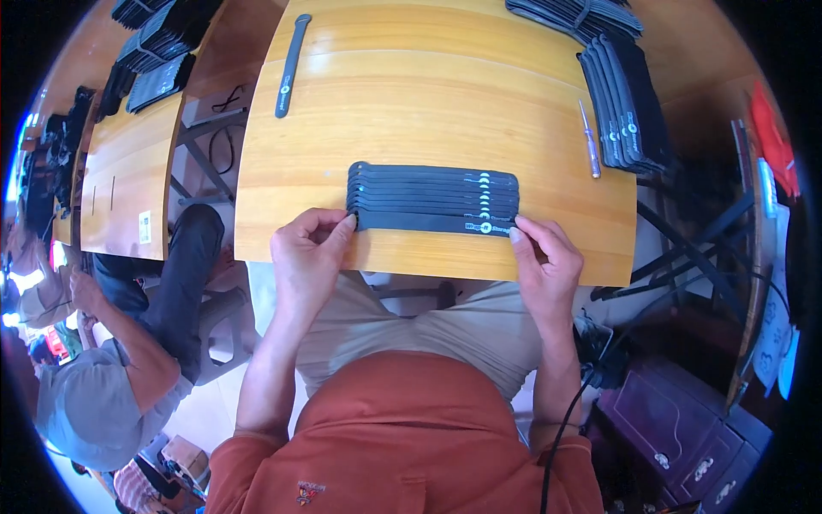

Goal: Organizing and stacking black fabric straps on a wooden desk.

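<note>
Several black fabric straps (432, 190) lie in an overlapping row near the front edge of the wooden table, each showing part of a white print at its right end. The nearest strap (419, 221) shows its whole width. My left hand (310, 248) pinches that strap's left end between thumb and fingers. At its right end, my right hand (546, 257) has thumb and forefinger closed on the strap's corner. A single black strap (293, 67) lies apart at the far left of the table.
Bundled black straps (575, 15) and a fanned stack of straps (623, 103) sit at the far right, beside a thin screwdriver-like tool (590, 141). On the left, a seated person (111, 385) is near another table (128, 201). A dark red cabinet (676, 428) stands at lower right.
</note>
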A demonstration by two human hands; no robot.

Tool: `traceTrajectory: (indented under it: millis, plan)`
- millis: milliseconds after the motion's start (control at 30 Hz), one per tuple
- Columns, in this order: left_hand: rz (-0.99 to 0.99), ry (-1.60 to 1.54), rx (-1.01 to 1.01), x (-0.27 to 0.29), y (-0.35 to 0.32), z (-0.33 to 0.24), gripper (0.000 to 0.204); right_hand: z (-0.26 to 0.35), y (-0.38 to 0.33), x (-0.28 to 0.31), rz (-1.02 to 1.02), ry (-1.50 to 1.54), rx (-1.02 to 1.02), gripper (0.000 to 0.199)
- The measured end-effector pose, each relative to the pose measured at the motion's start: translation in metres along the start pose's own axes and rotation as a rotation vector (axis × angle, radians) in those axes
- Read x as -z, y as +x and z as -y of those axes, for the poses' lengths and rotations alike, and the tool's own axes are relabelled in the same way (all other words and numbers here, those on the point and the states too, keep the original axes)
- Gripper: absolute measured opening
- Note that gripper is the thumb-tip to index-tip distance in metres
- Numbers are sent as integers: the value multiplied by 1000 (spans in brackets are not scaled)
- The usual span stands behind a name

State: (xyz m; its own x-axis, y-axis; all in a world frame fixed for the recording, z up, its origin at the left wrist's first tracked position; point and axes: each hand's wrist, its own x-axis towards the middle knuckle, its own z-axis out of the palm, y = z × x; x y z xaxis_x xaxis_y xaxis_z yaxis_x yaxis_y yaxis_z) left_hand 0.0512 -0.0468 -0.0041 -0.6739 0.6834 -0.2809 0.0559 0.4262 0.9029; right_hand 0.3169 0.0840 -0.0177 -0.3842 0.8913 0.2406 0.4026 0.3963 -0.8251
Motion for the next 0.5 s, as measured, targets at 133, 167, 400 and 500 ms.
traceTrajectory:
  millis: [133, 167, 400, 500]
  plan:
    - [0, 25, -5, 2, 1, 2, 14, 3, 1, -2, 2, -13, -19, 15]
    - [-1, 25, -17, 2, 1, 2, 14, 3, 1, -2, 0, -15, -21, 15]
    - [-11, 16, -12, 0, 0, 0, 14, 4, 2, -2, 9, -70, -22, 15]
    - [-7, 8, -6, 0, 0, 0, 13, 5, 4, -2, 9, -74, -17, 15]
